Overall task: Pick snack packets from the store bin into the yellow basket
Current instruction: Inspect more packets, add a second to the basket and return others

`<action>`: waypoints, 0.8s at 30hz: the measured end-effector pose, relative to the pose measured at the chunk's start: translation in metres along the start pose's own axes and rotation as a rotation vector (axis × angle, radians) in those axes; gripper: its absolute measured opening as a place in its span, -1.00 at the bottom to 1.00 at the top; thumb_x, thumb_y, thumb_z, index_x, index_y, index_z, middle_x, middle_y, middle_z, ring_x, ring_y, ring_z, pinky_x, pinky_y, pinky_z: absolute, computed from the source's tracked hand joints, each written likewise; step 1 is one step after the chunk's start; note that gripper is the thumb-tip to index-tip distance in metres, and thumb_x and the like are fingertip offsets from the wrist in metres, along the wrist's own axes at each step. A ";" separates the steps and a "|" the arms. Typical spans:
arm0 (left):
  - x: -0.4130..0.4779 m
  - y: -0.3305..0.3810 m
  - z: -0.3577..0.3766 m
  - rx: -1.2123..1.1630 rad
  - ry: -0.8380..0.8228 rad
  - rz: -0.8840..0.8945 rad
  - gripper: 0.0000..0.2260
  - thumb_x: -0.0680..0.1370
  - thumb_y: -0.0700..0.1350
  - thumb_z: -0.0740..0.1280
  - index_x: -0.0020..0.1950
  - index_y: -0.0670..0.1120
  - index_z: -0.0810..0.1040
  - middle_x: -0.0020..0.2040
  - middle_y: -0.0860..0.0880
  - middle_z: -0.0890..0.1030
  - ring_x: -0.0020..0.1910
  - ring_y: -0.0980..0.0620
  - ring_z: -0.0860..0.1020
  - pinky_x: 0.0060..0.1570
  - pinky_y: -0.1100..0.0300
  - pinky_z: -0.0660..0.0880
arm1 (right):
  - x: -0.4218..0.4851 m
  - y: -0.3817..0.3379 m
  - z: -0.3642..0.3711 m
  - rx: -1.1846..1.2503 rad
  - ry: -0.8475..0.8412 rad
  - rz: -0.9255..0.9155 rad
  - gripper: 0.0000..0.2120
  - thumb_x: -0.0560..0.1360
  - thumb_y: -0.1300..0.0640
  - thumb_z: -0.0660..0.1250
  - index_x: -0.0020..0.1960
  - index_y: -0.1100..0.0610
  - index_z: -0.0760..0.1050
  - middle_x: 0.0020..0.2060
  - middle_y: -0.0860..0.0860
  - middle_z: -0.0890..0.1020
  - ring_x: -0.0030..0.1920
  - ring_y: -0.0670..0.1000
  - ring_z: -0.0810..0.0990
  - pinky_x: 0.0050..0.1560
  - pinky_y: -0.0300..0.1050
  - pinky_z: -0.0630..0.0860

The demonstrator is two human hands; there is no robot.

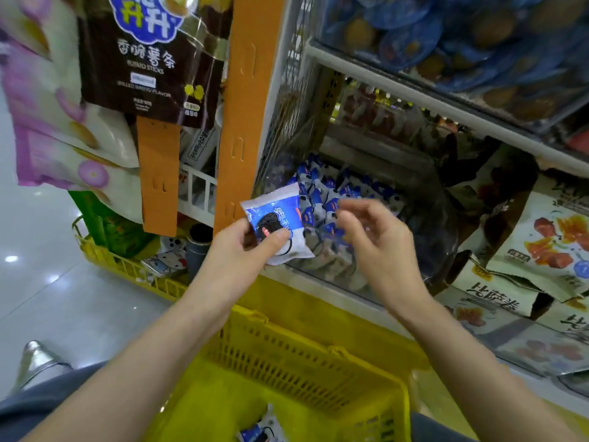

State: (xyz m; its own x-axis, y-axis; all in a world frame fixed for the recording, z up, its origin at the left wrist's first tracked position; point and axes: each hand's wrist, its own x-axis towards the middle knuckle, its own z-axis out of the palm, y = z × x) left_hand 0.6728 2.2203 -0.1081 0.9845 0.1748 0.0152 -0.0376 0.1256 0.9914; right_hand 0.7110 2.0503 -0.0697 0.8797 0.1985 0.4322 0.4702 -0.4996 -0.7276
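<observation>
My left hand (245, 247) pinches a blue and white snack packet (276, 218) between thumb and fingers, held in front of the store bin. My right hand (373, 237) hovers just right of that packet with loosely curled fingers and holds nothing. The clear-walled store bin (334, 275) behind both hands holds several more blue and white packets (338, 193). Below my forearms sits the yellow basket (287, 352), and one snack packet (259, 432) lies on its floor near the bottom edge of the view.
An orange shelf post (242, 122) stands left of the bin, with hanging snack bags (149, 59) beside it. A second yellow basket (127, 266) with goods sits on the floor at left. Boxes of other snacks (526, 266) lie at right. A shelf of blue packs (446, 36) hangs above.
</observation>
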 end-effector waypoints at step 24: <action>0.047 0.012 0.011 -0.105 0.069 0.221 -0.87 0.45 -0.08 0.39 -0.03 0.03 0.56 -0.08 0.18 0.67 -0.08 0.27 0.60 -0.13 0.43 0.50 | 0.208 0.145 0.015 -0.584 -0.118 0.366 -0.76 0.50 0.02 0.32 0.00 0.19 0.59 -0.08 0.15 0.58 -0.05 0.15 0.54 -0.11 -0.12 0.36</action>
State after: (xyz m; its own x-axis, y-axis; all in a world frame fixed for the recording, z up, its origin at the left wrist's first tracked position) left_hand 0.7206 2.2188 -0.0940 0.9366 0.2749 0.2175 -0.2715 0.1767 0.9461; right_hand 0.9629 2.0320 -0.0934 0.9917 0.0046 0.1287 0.0555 -0.9169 -0.3951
